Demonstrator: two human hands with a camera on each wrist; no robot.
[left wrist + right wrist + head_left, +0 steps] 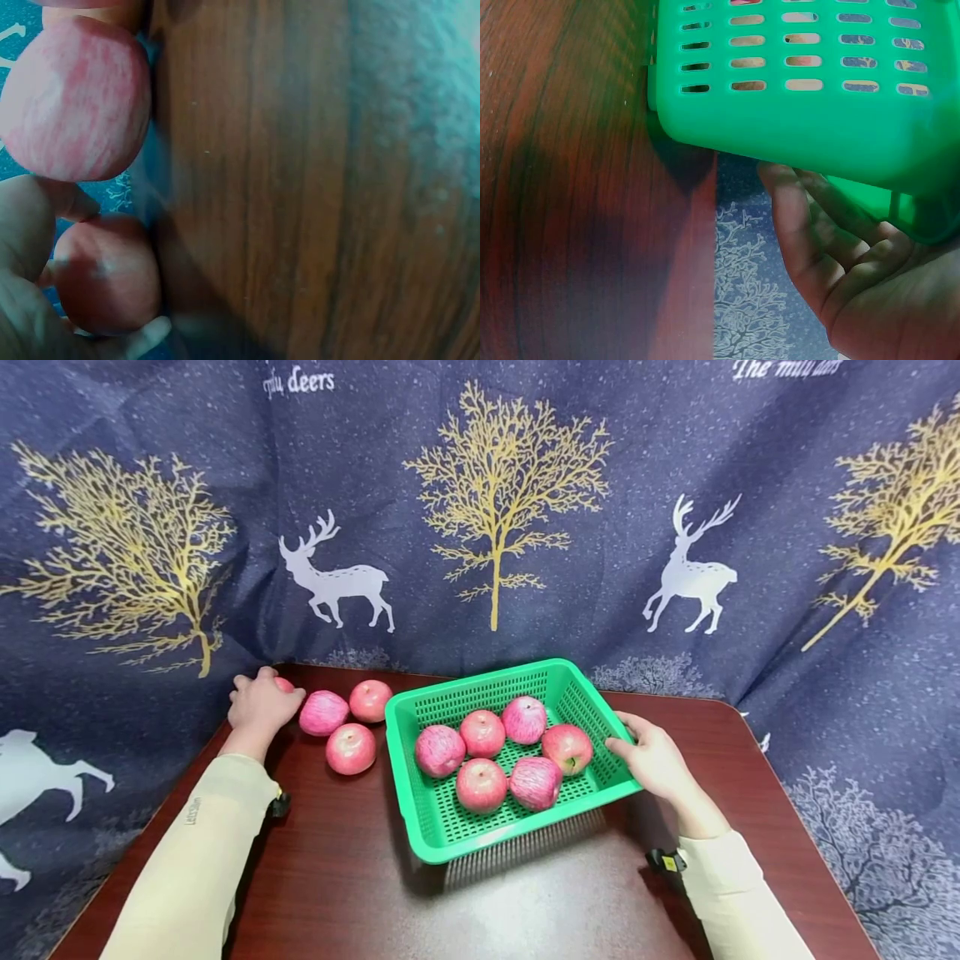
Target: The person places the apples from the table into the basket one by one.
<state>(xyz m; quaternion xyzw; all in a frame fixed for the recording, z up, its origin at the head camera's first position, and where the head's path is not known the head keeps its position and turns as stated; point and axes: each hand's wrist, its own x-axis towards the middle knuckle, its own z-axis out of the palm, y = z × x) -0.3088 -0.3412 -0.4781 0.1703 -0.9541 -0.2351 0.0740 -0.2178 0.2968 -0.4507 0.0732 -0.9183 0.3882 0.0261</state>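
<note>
At the back left of the table, my left hand (262,706) grips a red apple (283,685) mostly covered by it in the head view. The left wrist view shows thumb and fingers around that apple (109,277), with a larger streaked apple (79,97) close beside it. My right hand (660,760) holds the right end of a green plastic basket (525,827), thumb over the rim. From the right wrist view, its fingers (789,210) reach beneath the basket's rim. Several pink-red apples (481,785) lie inside the basket.
Between left hand and basket are three loose apples: a streaked one (324,713), one at the back (371,701) and one nearer (351,749). The brown wooden table (330,877) ends at a dark blue curtain (450,643) printed with deer and trees.
</note>
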